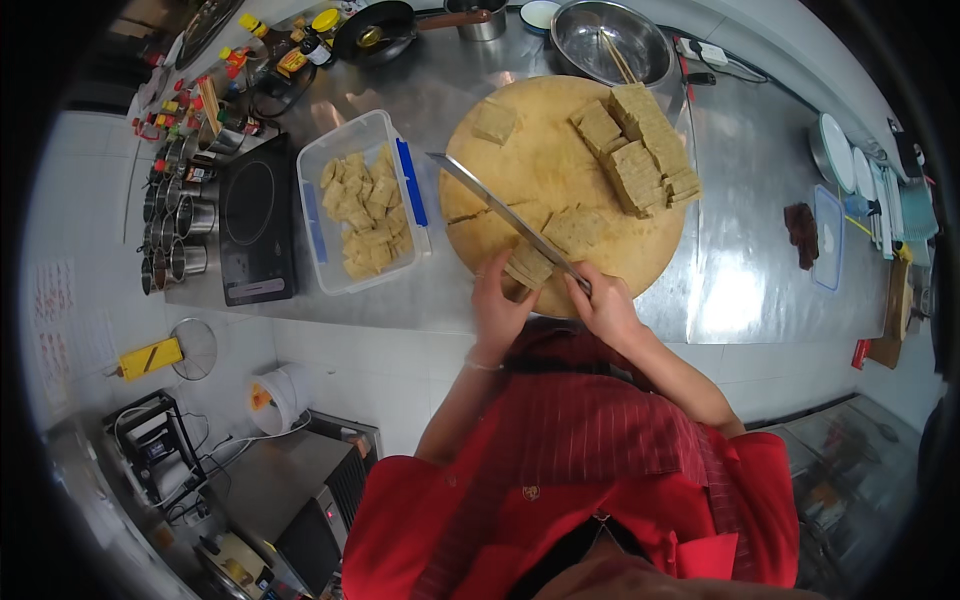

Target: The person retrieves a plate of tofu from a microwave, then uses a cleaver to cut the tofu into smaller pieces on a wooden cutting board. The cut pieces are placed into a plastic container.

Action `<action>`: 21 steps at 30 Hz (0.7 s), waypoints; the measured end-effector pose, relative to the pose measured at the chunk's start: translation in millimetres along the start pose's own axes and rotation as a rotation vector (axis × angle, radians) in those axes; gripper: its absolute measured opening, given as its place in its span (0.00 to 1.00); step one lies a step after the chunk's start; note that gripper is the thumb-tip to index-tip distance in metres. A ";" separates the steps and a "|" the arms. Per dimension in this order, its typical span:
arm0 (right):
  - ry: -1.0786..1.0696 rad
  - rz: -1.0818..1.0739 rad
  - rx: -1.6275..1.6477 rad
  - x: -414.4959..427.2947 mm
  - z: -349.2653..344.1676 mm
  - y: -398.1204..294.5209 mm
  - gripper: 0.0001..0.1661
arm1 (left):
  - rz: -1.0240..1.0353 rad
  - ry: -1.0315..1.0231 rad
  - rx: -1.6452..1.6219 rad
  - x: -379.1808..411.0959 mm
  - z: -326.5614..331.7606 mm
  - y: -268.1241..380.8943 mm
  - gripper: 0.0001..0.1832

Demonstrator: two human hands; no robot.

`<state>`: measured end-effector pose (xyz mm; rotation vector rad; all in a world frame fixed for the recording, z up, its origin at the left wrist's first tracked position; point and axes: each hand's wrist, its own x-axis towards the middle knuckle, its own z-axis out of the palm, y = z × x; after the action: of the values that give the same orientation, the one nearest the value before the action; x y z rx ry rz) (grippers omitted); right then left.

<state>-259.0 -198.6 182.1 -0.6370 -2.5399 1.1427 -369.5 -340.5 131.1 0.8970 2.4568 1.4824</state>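
My right hand (609,306) grips the handle of a long-bladed kitchen knife (499,210), whose blade points to the upper left. With its fingers, my left hand (501,304) holds a small sliced stack of tan, bread-like pieces (529,264) near the front edge of a round wooden cutting board (540,165). The blade crosses just above this stack. Beside it lies a flat tan slab (577,229). Another square piece (495,121) rests at the upper left of the board, and stacked tan blocks (649,139) stand at its right.
Left of the board, a clear plastic container (309,202) holds cut tan pieces. Farther left is a black induction cooktop (259,217). A steel bowl (574,45) with chopsticks and a black frying pan (375,49) stand behind. A brown cloth (802,234) lies right.
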 end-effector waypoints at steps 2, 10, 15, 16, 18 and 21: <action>0.016 0.014 0.024 -2.6 0.3 -2.3 0.09 | -0.006 0.005 -0.003 2.4 -1.2 3.2 0.36; 0.007 0.130 -0.084 10.5 4.5 31.9 0.08 | -0.028 -0.012 -0.078 2.0 6.5 0.3 0.33; 0.014 0.227 0.078 7.7 -13.2 -0.2 0.09 | -0.004 -0.019 0.051 5.3 20.9 -5.2 0.33; 0.007 0.233 0.119 6.2 -13.2 -3.7 0.09 | 0.004 -0.023 0.042 5.7 21.9 -6.2 0.34; 0.014 0.220 0.136 4.4 -7.8 -2.7 0.09 | 0.022 -0.032 0.030 7.3 21.5 -9.3 0.34; 0.004 0.231 0.148 3.8 -6.0 0.4 0.09 | 0.005 -0.068 0.049 10.2 19.4 -8.0 0.34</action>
<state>-259.6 -192.6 186.0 -0.9096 -2.3966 1.3880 -373.3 -322.7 116.4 0.9473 2.4531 1.3754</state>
